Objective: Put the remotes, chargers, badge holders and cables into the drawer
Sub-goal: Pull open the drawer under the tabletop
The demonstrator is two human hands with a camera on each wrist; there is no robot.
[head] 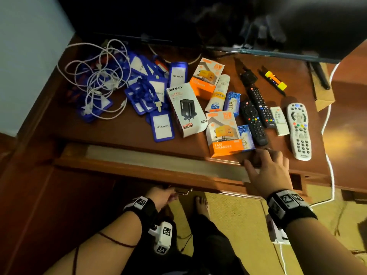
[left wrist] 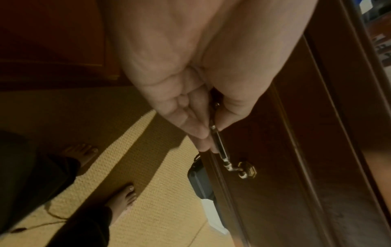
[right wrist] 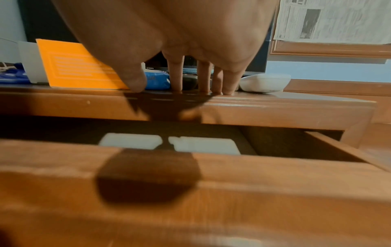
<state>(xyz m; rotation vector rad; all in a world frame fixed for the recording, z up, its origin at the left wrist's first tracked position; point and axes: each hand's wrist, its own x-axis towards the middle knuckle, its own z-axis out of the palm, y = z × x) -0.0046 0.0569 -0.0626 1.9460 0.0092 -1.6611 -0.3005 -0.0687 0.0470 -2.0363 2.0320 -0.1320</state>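
The drawer (head: 151, 171) under the wooden tabletop is pulled partly out. My left hand (head: 164, 196) grips its brass handle (left wrist: 220, 150) from below. My right hand (head: 264, 165) presses straight fingertips (right wrist: 177, 86) on the tabletop's front edge, beside an orange charger box (head: 224, 133). On the top lie a tangle of white cables (head: 95, 80), blue badge holders (head: 151, 92), a white ONESAM charger box (head: 186, 110), a second orange box (head: 206, 78), two black remotes (head: 256, 116) and two white remotes (head: 298, 130).
A TV (head: 218, 22) stands at the back of the top. A white tube (head: 218, 94), blue packets (head: 231, 103), a highlighter (head: 276, 80) and a cardboard box (head: 322, 92) also lie there. A white cord (head: 327, 120) runs down the right side. My bare feet (left wrist: 125, 197) stand on yellow carpet.
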